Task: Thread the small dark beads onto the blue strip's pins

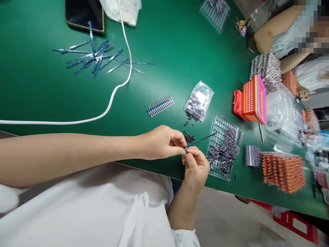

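Observation:
My left hand [160, 142] reaches in from the left, thumb and forefinger closed in a pinch. Against its tips, my right hand [196, 168] pinches too, coming from below. A thin dark-blue strip [202, 139] sticks out from between the fingertips toward the right. At its near end, a small dark piece [186, 151] shows between the fingers, too small to name. Just beyond the hands lie loose dark beads [189, 137], beside a clear bag of beads [199, 101]. Right of my right hand, a clear gridded tray [216, 128] carries many thin dark wired pieces [226, 151].
A row of wired pieces [160, 104], a pile of blue strips [94, 58], a white cable [113, 96] and a phone [84, 13] lie on the green table [164, 44]. Rightward stand an orange-pink basket [253, 99] and orange stacks [282, 171]. Other people sit far right.

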A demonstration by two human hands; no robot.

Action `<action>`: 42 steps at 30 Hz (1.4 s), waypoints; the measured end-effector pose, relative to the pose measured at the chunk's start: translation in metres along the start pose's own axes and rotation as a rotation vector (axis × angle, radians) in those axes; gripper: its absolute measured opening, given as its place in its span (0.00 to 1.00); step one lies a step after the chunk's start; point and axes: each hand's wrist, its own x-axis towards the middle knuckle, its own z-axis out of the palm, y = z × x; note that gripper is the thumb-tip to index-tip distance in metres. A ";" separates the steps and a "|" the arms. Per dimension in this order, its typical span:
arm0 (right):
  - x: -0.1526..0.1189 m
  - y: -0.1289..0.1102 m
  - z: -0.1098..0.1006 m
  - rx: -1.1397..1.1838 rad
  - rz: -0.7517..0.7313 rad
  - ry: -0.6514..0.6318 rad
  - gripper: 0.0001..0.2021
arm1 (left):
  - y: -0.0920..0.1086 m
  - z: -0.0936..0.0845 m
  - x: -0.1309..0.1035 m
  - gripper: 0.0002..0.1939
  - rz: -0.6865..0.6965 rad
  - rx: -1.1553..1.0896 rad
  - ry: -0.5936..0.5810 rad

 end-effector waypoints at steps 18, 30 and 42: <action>0.001 -0.004 0.003 0.139 0.082 -0.064 0.09 | -0.003 -0.004 0.001 0.10 0.099 0.294 -0.140; -0.011 -0.012 -0.002 0.133 0.105 -0.106 0.07 | 0.000 -0.011 0.000 0.07 0.135 0.162 -0.359; 0.008 -0.030 -0.087 -0.903 -0.411 0.500 0.10 | 0.002 -0.010 0.002 0.11 -0.044 0.094 -0.072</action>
